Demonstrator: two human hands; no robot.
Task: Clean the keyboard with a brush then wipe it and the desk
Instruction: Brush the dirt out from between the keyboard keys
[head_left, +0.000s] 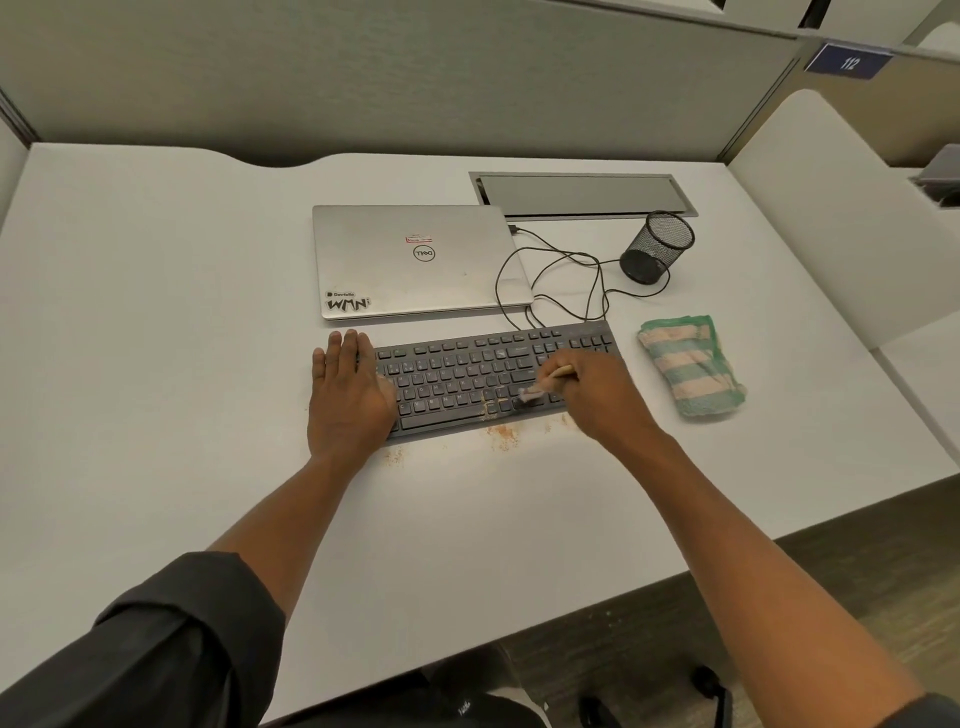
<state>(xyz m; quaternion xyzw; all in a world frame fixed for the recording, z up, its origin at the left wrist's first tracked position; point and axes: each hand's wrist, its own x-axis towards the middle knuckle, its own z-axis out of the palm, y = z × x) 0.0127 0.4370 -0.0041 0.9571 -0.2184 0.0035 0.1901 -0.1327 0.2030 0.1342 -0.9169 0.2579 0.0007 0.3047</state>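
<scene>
Brushing step | right hand (597, 389) pinches brush (537, 389) on keyboard (467, 374) | left hand (345, 389) spread flat, steadying | next: likely sweep crumbs (501, 434), fetch cloth (688, 366)

The closed silver laptop (415, 260), just beyond the left hand's fingertips (343, 340), shows the Dell logo upside down on its lid. At the lid corner nearest those fingertips sit stickers reading "Devfolio" and "WMN". Far beyond the right hand's fingers, a blue sign (848, 62) reads "112".
</scene>
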